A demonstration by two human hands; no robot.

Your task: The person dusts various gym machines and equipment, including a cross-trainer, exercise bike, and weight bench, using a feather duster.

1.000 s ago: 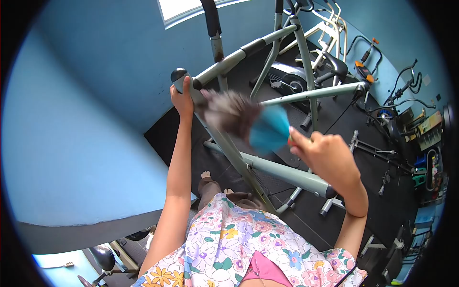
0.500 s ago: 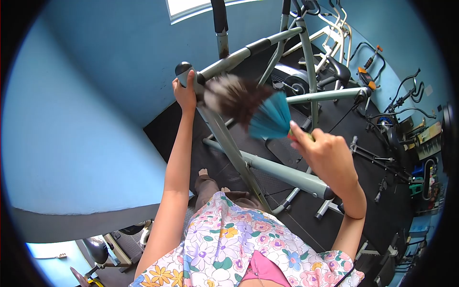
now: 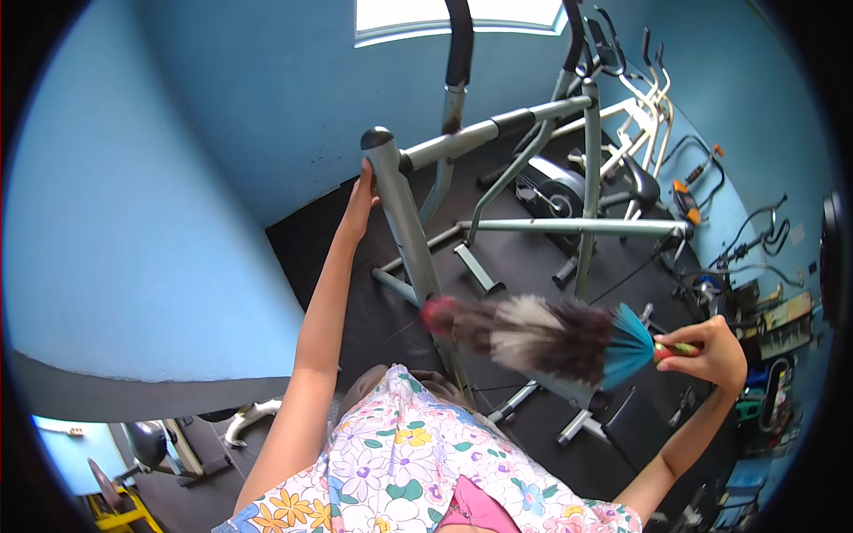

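My right hand [image 3: 716,354] is closed around the red and green handle of a feather duster [image 3: 542,336]. The duster has dark brown and white feathers, a turquoise collar and a reddish tip. It lies across the view to the left, blurred by motion, with its tip in front of the grey metal post [image 3: 402,206] of an exercise machine. My left hand [image 3: 359,209] grips the left side of that post, below its black rounded cap [image 3: 377,138]; some of its fingers are hidden by the post.
A grey bar with a black sleeve [image 3: 514,121] runs back from the post, and upright handles [image 3: 459,49] rise behind it. A blue wall [image 3: 160,231] stands close on my left. Exercise bikes [image 3: 640,182] and white-framed machines stand further back on the black floor.
The duster has swung down and right, away from the top of the post, with my right hand. My left hand has slid down the post slightly. The view has shifted.
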